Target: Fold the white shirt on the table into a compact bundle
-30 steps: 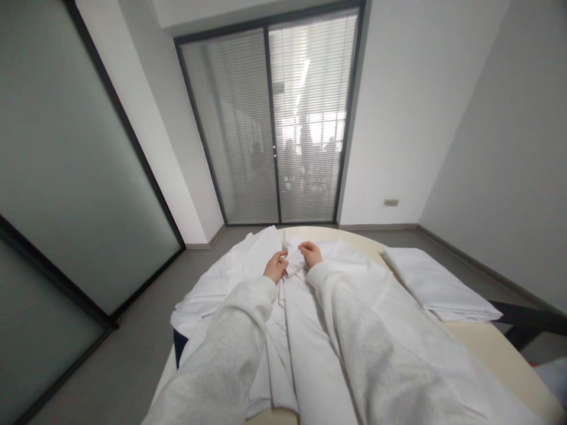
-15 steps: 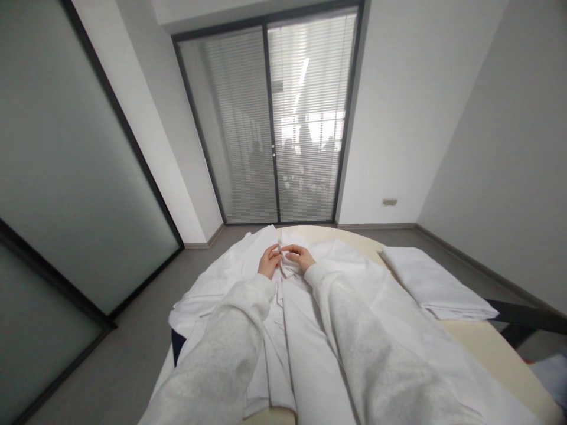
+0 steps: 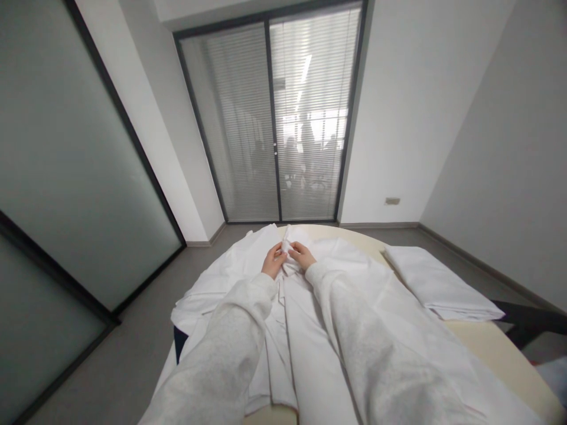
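The person's left hand (image 3: 274,261) and right hand (image 3: 302,256), nearly meeting near the far edge of the table (image 3: 500,360), pinch a small gathered bit of a white garment (image 3: 312,330) between their fingertips. The garment lies spread over most of the table, running beneath both grey sleeves (image 3: 225,336). A folded white cloth (image 3: 438,283) lies at the table's right edge. Beyond the table stands a dark-framed glass door (image 3: 234,130) with blinds; left of the table, a frosted panel (image 3: 80,147).

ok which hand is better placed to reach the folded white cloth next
The right hand, probably: the folded white cloth lies to its right, while the left hand is farther across. Both hands are at the white fabric.
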The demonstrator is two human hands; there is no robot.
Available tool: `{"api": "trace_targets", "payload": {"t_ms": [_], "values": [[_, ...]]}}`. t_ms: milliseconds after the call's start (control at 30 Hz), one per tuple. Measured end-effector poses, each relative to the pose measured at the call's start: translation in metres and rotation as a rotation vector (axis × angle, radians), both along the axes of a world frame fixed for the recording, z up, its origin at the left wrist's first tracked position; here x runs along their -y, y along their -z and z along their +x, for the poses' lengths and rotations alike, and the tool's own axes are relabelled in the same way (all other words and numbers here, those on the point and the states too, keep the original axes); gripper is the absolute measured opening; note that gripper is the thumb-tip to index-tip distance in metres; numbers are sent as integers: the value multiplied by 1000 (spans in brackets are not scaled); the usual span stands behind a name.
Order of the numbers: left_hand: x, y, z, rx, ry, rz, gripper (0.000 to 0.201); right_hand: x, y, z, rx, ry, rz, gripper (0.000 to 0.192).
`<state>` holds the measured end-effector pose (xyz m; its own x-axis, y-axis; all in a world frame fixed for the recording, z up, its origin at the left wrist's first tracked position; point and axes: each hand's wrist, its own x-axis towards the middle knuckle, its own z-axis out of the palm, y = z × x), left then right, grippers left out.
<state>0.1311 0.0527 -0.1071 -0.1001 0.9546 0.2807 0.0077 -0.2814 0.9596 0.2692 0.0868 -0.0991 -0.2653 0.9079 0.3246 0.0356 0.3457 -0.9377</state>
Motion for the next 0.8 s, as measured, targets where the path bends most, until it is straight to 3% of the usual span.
{"api": "trace_targets", "payload": {"t_ms": [100,200,300,433,533,633,733,800], "values": [[-3,4,-1,33,23,-39,62,0,2,-1,82,50,91,35],[-7,10,-3,13,-1,-68,65,-3,2,6,147,308,105,41],[-7,11,-4,-75,-32,-68,63,-9,2,15,136,543,-25,36],[4,4,-3,-322,-62,51,54,-17,6,21,103,535,-123,30],[16,-7,-1,-491,-76,201,49,-20,7,21,49,504,-109,35],[27,-19,1,-647,-96,324,48,-21,5,25,-12,561,-76,44],[31,-24,2,-841,-15,389,42,-21,1,35,-41,655,-39,47],[31,-20,1,-974,63,330,44,-19,0,43,85,675,40,45]]}}
